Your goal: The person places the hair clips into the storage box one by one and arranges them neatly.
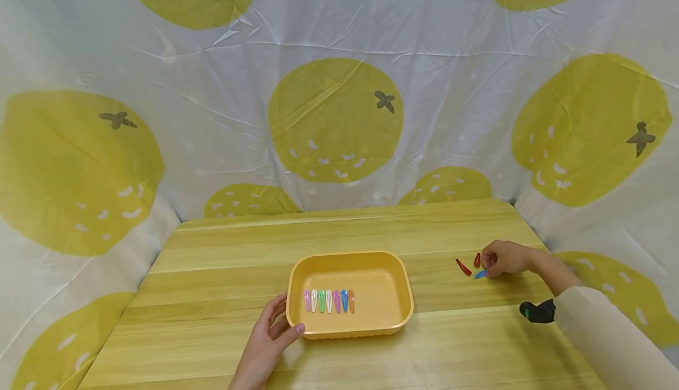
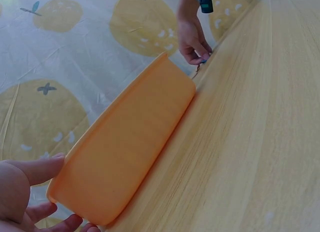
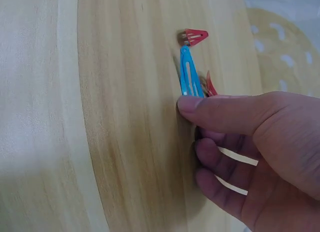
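An orange-yellow plastic tray [image 1: 373,326] stands on the table, with a row of several snap hair clips [image 1: 329,301] in pink, white, green, blue and orange inside at its left. My left hand [image 1: 267,337] grips the tray's left end, thumb on the rim and fingers along the outer wall. At the table's right, my right hand [image 1: 506,258] pinches a blue hair clip [image 3: 189,75] between thumb and fingers. Two red hair clips lie beside that hand: one red clip [image 1: 463,267] to its left, another red clip [image 1: 477,260] close to the fingers.
A dark band-like device [image 1: 538,311] is at the right wrist. The wooden table [image 1: 223,272] ends at a curtain [image 1: 329,19] with yellow fruit prints, hanging behind it and along both sides.
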{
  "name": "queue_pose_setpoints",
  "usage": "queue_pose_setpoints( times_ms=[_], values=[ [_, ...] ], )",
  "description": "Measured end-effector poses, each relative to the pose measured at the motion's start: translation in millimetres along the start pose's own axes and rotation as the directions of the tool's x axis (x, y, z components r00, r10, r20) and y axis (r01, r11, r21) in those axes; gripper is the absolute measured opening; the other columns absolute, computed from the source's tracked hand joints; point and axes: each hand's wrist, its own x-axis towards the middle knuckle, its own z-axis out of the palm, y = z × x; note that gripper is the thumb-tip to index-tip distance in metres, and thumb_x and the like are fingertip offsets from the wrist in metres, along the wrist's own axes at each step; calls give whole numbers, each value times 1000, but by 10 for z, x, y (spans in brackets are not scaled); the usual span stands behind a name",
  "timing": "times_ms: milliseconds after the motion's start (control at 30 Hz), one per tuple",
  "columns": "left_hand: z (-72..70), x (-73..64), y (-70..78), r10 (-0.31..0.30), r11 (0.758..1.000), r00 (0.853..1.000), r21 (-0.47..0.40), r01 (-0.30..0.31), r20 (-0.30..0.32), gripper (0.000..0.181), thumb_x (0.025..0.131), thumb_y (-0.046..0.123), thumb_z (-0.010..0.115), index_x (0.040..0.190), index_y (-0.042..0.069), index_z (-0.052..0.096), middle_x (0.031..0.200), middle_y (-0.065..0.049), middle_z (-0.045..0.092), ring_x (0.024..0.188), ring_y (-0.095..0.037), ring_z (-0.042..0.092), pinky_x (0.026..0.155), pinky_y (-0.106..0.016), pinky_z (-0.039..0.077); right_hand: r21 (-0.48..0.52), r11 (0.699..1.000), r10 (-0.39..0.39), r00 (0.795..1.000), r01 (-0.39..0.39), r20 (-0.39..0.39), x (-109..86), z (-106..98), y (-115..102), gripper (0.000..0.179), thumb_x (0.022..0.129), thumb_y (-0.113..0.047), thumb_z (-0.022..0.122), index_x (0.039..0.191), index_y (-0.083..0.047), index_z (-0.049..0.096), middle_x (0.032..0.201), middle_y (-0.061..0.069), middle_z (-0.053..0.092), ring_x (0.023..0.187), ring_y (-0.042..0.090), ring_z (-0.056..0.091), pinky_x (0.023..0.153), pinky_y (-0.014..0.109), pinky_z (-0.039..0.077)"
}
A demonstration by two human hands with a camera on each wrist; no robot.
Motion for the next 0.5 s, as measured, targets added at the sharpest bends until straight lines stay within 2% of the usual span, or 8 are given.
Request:
queue_pose_setpoints(
  times_ms=[300,500],
  values=[
    [-1,16,4,-20,1000,1000,1,20,-2,78,93,13,80,156,4,35,153,-26,43,137,-46,47,102,-43,51,16,999,-43,999,42,29,-18,-68,7,11,89,1,75,86,-5,66,78,-3,60,66,10,49,60,24,42],
    [-5,12,15,-20,1000,1000,0,20,-1,78,93,13,79,156,3,34,153,-26,43,137,-46,47,102,-43,51,-35,994,-104,995,104,12,-4,-134,-20,13,91,7,67,87,-5,68,78,-4,62,65,7,48,60,25,43]
  ],
)
